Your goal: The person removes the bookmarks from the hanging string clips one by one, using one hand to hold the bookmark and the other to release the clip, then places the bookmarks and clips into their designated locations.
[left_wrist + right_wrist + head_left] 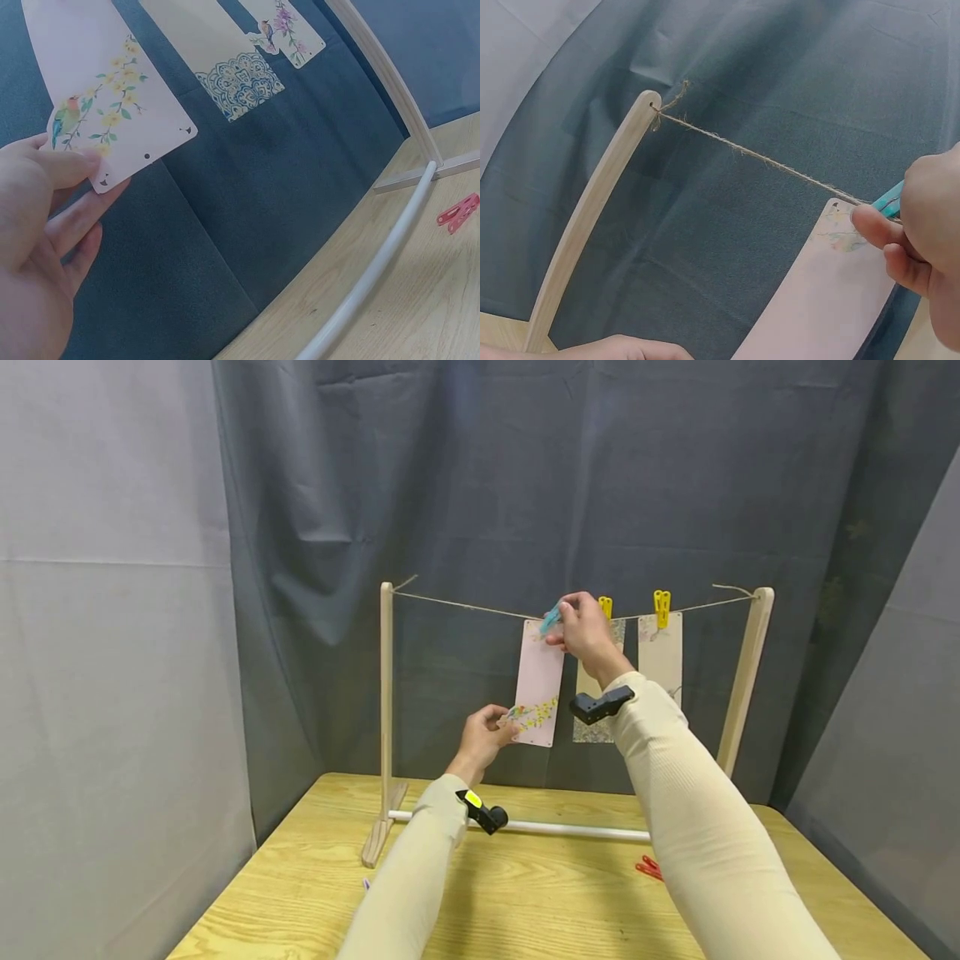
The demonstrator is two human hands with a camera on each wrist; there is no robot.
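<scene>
A pale pink card (539, 677) printed with yellow flowers and a bird hangs upright just under a twine line (465, 606). My left hand (481, 740) pinches its lower left corner between thumb and fingers, as the left wrist view also shows. Up at the card's top edge, my right hand (588, 631) grips a light blue clothespin (551, 617). The clothespin lies at the twine and the card's top; whether its tips have closed over both cannot be made out. In the right wrist view, the right fingers (877, 226) partly cover the clothespin.
Right of the pink card hang a blue-patterned card (240, 84) and a flowered card (660, 652), under yellow clothespins (662, 607). Wooden posts (386, 693) carry the twine, with a white bar (562, 829) below. A red clothespin (649, 867) lies on the wooden table (540, 893).
</scene>
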